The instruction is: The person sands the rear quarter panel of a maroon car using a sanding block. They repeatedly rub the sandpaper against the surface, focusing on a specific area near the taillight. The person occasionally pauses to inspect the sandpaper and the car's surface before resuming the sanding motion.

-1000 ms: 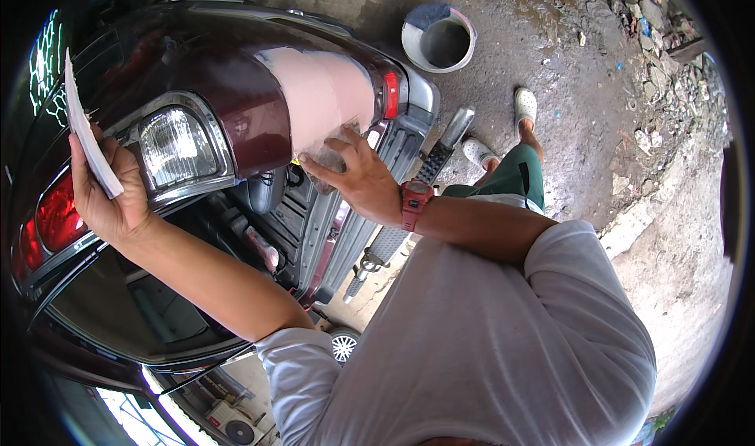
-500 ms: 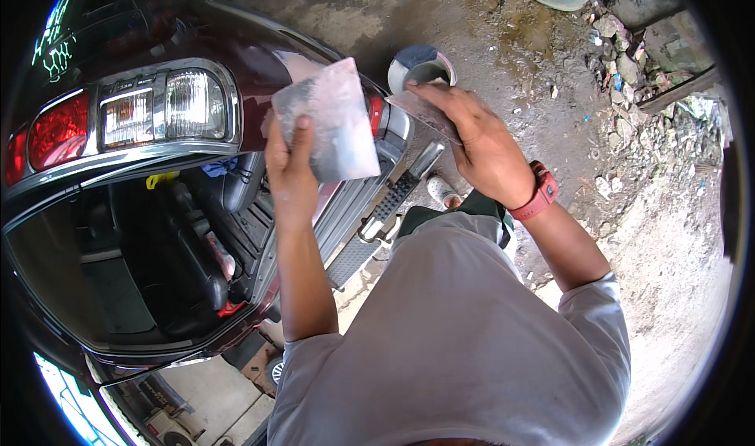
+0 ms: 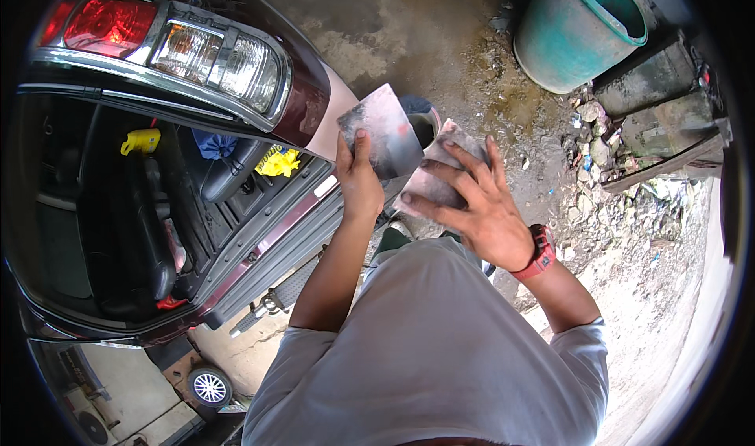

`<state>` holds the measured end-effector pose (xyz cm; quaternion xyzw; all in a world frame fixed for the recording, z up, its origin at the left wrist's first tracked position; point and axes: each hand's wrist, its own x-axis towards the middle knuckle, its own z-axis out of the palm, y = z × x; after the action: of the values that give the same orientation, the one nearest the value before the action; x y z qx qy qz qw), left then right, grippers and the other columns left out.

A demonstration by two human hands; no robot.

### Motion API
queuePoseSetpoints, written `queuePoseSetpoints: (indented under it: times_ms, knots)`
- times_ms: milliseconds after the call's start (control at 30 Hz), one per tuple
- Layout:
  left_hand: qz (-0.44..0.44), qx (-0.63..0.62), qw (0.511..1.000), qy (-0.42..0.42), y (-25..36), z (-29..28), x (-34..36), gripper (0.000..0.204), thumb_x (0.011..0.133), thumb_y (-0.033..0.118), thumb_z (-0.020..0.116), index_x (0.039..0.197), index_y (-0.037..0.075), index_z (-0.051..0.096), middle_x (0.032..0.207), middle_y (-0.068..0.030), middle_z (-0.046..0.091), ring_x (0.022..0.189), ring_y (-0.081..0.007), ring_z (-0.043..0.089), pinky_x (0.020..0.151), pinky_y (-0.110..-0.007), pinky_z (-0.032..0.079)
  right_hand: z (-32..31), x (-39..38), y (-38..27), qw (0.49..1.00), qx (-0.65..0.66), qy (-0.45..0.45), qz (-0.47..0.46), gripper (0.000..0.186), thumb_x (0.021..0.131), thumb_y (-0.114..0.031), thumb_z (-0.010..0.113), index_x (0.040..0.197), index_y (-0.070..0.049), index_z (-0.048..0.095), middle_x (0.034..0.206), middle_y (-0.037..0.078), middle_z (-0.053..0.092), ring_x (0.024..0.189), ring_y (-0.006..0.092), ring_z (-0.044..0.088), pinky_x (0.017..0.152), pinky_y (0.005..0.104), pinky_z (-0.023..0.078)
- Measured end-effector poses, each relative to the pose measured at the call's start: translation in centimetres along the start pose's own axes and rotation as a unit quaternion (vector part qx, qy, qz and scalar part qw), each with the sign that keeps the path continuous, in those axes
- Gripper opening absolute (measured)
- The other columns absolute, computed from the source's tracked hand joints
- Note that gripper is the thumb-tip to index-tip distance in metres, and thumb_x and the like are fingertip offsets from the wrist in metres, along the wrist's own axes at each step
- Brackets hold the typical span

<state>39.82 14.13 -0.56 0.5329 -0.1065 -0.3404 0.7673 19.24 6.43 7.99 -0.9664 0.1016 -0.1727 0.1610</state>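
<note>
There are two sheets, one red wristwatch, one green bucket (and one spoked wheel).

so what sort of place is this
Probably a rough yard used for car bodywork: there's a maroon car with a pale pink patch on its body, a large green tub on dirty ground, and loose rubble nearby.

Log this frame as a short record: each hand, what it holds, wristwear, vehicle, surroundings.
Left hand: grips a flat pad, thumb on its face
Right hand: holds a second pad, fingers spread over it
Wristwear: red watch, right wrist
Vehicle: dark maroon; red-and-clear tail lamp; pale pink patch on bodywork
Surroundings: green bucket, rubble
</note>
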Motion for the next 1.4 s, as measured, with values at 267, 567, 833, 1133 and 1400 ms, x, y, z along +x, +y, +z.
queuePoseSetpoints:
  times_ms: [267,567,833,1133,1400]
  knots:
    - [-0.118,-0.136,0.980,-0.088,-0.5,2.6,0.0,0.043,0.101,0.018,0.064,0.141,0.008,0.052,0.132,-0.0090,0.062,0.120,-0.0242,0.063,0.106,-0.044,0.050,4.1,-1.9,6.6,0.992,-0.005,-0.017,0.125,0.074,0.085,0.004,0.056,0.151,-0.029,0.047,0.146,0.025,0.043,0.140,0.0499,0.043,0.110,0.0499,0.048]
    - [-0.268,-0.098,0.952,-0.111,-3.7,3.4,-0.8,0.042,0.100,0.025,0.064,0.133,-0.001,0.058,0.126,-0.0127,0.066,0.113,-0.0254,0.066,0.101,-0.040,0.051,3.8,-0.7,11.5,0.367,0.827,0.225,0.362,0.044,0.095,-0.005,0.055,0.139,-0.004,0.051,0.126,0.010,0.066,0.109,0.0284,0.069,0.099,0.0463,0.056]
    - [-0.036,0.048,0.998,0.002,-4.4,3.8,0.4,0.064,0.104,0.033,0.061,0.153,-0.001,0.038,0.150,-0.0144,0.048,0.137,-0.0231,0.046,0.115,-0.038,0.035,0.3,-1.8,6.1,0.773,0.573,0.144,0.232,0.069,0.084,0.015,0.048,0.149,-0.006,0.038,0.140,0.017,0.050,0.130,0.0300,0.057,0.109,0.0409,0.047]
    - [-0.011,-0.055,0.998,0.013,-3.6,5.5,-0.3,0.050,0.107,0.027,0.057,0.147,0.001,0.043,0.143,-0.0125,0.053,0.129,-0.0211,0.051,0.107,-0.036,0.039,4.8,-5.0,7.6,0.983,0.005,-0.049,0.175,0.066,0.087,0.007,0.054,0.148,-0.015,0.043,0.142,0.027,0.043,0.133,0.0488,0.047,0.105,0.0493,0.049]
    - [0.056,0.385,0.906,-0.167,0.6,7.0,-2.0,0.042,0.109,0.033,0.051,0.131,-0.003,0.055,0.113,-0.0221,0.067,0.106,-0.0287,0.064,0.094,-0.039,0.048,0.7,-0.9,7.8,0.976,-0.097,0.052,0.190,0.073,0.078,0.015,0.052,0.136,-0.028,0.065,0.149,0.010,0.050,0.148,0.0405,0.036,0.119,0.0670,0.023]
